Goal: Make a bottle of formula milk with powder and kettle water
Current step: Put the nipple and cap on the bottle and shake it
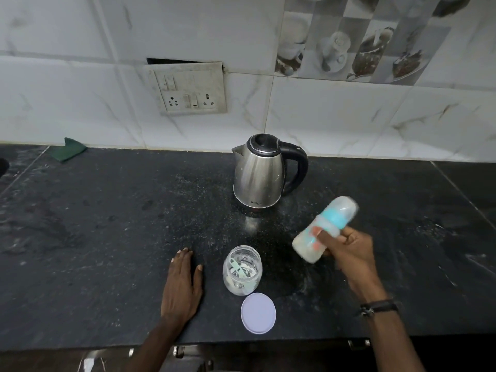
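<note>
My right hand grips a baby bottle above the counter, right of centre. The bottle is tilted, with its capped top and teal ring up to the right, and it looks blurred; milky white liquid fills its lower part. A steel kettle with a black lid and handle stands behind it near the wall. An open glass jar holding white powder and a pale green scoop stands at the front, its lilac lid lying flat just below. My left hand rests flat on the counter left of the jar.
The dark speckled stone counter has scattered white powder specks around the kettle and jar. A folded green cloth lies at the back left by the tiled wall. A socket and switch plate is on the wall.
</note>
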Demonstrator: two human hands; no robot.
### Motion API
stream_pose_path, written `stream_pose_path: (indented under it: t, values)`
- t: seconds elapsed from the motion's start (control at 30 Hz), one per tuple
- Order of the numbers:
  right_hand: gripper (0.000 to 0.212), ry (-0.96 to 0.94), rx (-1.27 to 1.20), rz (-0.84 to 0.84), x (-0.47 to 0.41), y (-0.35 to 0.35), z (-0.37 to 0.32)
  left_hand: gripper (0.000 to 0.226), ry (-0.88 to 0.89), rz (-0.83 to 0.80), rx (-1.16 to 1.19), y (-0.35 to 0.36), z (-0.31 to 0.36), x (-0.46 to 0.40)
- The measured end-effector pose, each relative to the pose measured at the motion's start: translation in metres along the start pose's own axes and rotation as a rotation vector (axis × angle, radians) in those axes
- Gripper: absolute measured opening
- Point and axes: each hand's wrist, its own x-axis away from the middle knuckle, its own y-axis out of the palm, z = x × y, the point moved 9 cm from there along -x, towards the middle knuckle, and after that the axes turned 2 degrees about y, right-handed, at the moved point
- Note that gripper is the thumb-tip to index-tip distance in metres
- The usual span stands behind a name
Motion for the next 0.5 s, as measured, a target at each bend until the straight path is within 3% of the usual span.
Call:
stream_pose_path:
  t: [0.07,0.2,0.3,0.4,0.5]
  values:
    - [0.021,0.004,0.022,-0.064,0.001,0.007,0.004,0.052,0.009,0.006,0.001,-0.001,0.0,-0.001]
    - [0.022,0.015,-0.057,0.14,0.0,-0.01,0.009,0.052,-0.005,0.003,0.001,0.0,-0.001,-0.001]
    - [0.023,0.029,0.009,-0.007,0.002,0.007,0.016,0.051,0.001,0.006,0.001,0.0,0.0,-0.001]
    - [0.027,0.004,-0.068,0.186,0.0,-0.009,0.014,0.048,0.002,0.002,0.005,0.0,-0.001,-0.001]
    - [0.024,0.047,0.029,0.036,-0.004,0.005,0.015,0.044,-0.009,-0.001,0.002,0.002,-0.003,-0.001]
